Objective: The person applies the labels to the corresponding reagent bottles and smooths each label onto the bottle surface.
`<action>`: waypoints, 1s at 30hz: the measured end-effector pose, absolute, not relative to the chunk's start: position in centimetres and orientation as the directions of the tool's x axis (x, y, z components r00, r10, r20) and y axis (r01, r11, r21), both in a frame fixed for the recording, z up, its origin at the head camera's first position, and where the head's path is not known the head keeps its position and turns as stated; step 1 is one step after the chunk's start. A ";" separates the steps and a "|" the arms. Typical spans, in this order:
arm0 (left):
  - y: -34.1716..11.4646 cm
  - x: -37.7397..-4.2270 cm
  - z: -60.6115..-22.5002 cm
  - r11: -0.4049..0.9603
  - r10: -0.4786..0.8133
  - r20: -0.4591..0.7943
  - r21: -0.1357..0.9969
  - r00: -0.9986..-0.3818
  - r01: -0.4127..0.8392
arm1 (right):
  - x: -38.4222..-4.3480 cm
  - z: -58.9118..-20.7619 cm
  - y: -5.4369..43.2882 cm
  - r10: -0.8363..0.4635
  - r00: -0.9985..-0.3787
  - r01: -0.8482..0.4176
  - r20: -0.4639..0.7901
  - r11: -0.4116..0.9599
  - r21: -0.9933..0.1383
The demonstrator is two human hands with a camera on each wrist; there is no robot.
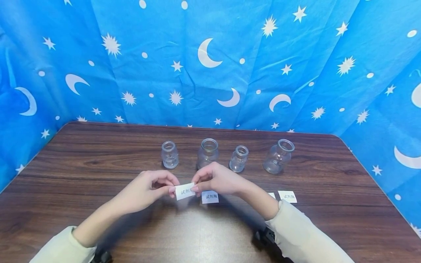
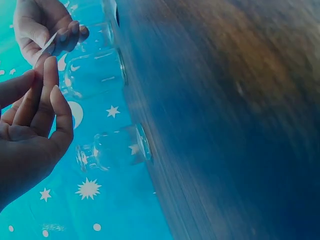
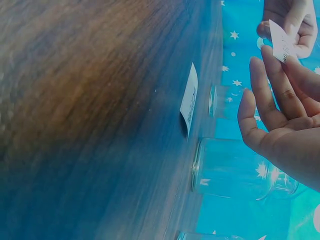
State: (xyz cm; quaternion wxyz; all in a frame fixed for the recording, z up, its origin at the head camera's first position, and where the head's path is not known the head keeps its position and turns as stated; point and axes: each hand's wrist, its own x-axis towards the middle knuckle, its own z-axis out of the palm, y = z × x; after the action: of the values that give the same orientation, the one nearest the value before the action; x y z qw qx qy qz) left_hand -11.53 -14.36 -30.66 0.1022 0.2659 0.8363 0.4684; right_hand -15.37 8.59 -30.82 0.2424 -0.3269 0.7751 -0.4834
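Observation:
Both hands hold one small white paper label (image 1: 185,191) with printed characters, raised in front of the jars. My left hand (image 1: 143,192) pinches its left edge between thumb and fingertips. The right hand (image 1: 224,179) pinches the opposite edge, its thumb over the last character. In the right wrist view the held label (image 3: 282,44) is tilted, its other fingers spread loosely below. Just under the right hand lies a second label (image 1: 209,197). Behind the hands stands a wide clear glass jar (image 1: 204,155), its lower part hidden by the right hand.
A narrow glass jar (image 1: 169,157) stands at the left of the row. Another narrow jar (image 1: 238,160) and a wide jar (image 1: 277,159) stand to the right. Two more labels lie by the right forearm, one label (image 1: 287,197) in full view, the other partly covered.

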 end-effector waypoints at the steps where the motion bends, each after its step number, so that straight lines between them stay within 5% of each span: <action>1: -14.4 -11.6 -30.7 0.424 0.541 0.077 0.835 -0.838 0.351 | -15.4 -30.8 8.6 -0.739 -0.671 -0.271 -0.062 0.322 -0.907; 30: -15.0 -11.8 -30.5 0.424 0.567 0.056 0.835 -0.822 0.350 | -15.6 -31.2 8.7 -0.752 -0.657 -0.266 -0.052 0.296 -0.917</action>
State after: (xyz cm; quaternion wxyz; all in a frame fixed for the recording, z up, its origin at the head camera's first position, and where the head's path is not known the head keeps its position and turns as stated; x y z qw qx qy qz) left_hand -11.76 -15.00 -30.54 0.1178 0.2745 0.8356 0.4610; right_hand -15.63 8.69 -31.19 0.2475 -0.3323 0.7660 -0.4915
